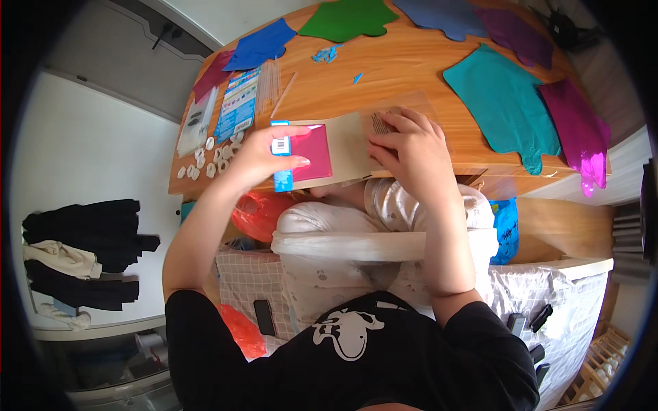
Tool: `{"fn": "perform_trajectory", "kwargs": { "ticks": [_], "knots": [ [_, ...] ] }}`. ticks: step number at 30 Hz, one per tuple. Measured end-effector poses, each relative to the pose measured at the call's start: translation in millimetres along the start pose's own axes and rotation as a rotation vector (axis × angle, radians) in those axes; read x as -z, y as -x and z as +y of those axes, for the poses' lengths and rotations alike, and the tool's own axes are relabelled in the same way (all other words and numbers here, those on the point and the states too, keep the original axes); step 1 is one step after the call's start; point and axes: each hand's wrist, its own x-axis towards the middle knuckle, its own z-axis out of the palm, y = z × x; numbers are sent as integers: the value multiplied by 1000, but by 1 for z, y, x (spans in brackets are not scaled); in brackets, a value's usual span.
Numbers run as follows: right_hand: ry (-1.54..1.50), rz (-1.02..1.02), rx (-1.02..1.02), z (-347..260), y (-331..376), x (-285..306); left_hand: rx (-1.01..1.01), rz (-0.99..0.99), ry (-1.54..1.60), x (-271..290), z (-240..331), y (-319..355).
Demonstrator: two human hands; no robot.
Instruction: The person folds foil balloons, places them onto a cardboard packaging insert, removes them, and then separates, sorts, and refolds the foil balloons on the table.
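Note:
My left hand (266, 155) is closed on a folded pink foil packet (317, 154), its fingers reaching across a blue card strip (282, 175) at the packet's left edge. Under the packet lies a beige cardboard sheet (348, 140) near the table's front edge. My right hand (414, 145) has its fingers bent and pressed together on the sheet's right end, where a clear plastic sleeve (421, 106) shows around it. The fingers hide part of that end.
Flat foil balloons in blue (264, 44), green (346, 18), teal (507, 103) and purple (576, 127) lie around the wooden table (391, 65). At left are clear sticks (269, 83), a blue printed card (238, 103) and several white plastic pieces (210, 144). Blue scraps (327, 53) lie farther back.

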Motion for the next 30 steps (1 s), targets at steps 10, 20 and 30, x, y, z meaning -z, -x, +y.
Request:
{"fn": "perform_trajectory", "kwargs": {
  "ticks": [10,20,30],
  "knots": [
    [72,48,-17,-3,6,-8,-335,207,-370,-19,-33,-11],
    [91,11,-11,-5,-3,-6,-474,-43,-812,-8,-35,-20],
    [34,-123,44,-6,-20,-10,-596,91,-856,-22,-38,-12]
  ]
}}
